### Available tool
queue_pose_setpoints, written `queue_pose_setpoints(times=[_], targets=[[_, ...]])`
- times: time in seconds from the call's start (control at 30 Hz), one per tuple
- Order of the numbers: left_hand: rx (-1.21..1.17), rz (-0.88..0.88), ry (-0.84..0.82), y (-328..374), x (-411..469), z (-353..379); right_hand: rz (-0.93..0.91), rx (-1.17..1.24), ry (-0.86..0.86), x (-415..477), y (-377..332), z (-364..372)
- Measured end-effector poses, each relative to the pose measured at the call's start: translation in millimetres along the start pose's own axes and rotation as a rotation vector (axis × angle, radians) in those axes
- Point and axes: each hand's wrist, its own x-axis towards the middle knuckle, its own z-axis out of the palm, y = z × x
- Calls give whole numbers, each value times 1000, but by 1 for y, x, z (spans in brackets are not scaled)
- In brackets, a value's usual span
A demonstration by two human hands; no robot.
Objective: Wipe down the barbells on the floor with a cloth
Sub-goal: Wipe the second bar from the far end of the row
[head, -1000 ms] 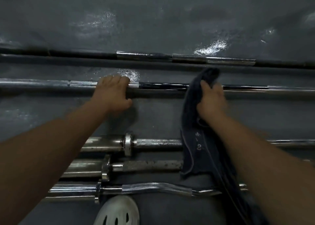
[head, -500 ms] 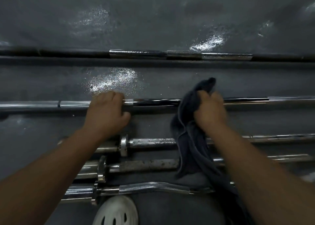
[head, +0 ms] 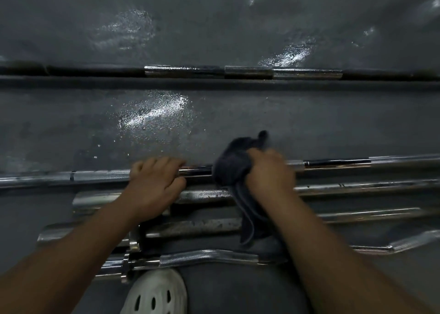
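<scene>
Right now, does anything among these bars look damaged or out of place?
The short bar just beyond the curl bar looks worn: dull, with dark blotches like rust, unlike its shiny neighbours. Nothing else stands out.

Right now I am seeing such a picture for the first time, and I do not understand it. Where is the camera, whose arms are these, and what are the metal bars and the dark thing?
There is no machine here. A person wears one camera on the head, looking forward and down, so the two bare arms are that person's own.

Several steel bars lie side by side on the grey floor. The left hand holds the long barbell, probably to steady it. The right hand grips a dark cloth, bunched against that same bar.

A far barbell lies alone beyond them. Nearer the person lie more bars, among them a wavy curl bar. The white thing at the bottom edge is a shoe.
</scene>
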Motion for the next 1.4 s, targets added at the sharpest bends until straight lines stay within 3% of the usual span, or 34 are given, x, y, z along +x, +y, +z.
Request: queue_pose_setpoints(times=[0.13,0.23,0.37,0.43,0.6,0.7,0.77,0.87,0.93,1.13,1.27,1.4], targets=[[65,-36,43,1,13,-5,-289,76,-58,-15,-89,18],[64,-5,60,-5,31,-17,-311,24,-56,5,-51,8],[77,-36,117,-15,44,-26,36,-15,61,27,61,-29],[185,-40,166,-15,38,-17,121,25,109,28,64,-31],[162,-55,137,-17,61,-31,-234,136,46,23,-60,7],[90,-102,65,-25,89,-55,-319,79,55,43,-41,3],[132,-82,84,-33,91,-60,-212,22,123,64,8,-15],[277,-37,61,-38,89,-57,107,44,160,78,77,-48],[289,-82,12,-36,100,-62,219,81,161,80,62,-50],[277,-140,-28,-28,111,-76,-236,182,100,58,-107,3],[198,-93,1,-26,89,-71,-295,99,168,63,-67,-1],[146,5,92,-27,51,-53,-158,34,169,53,14,-15]])
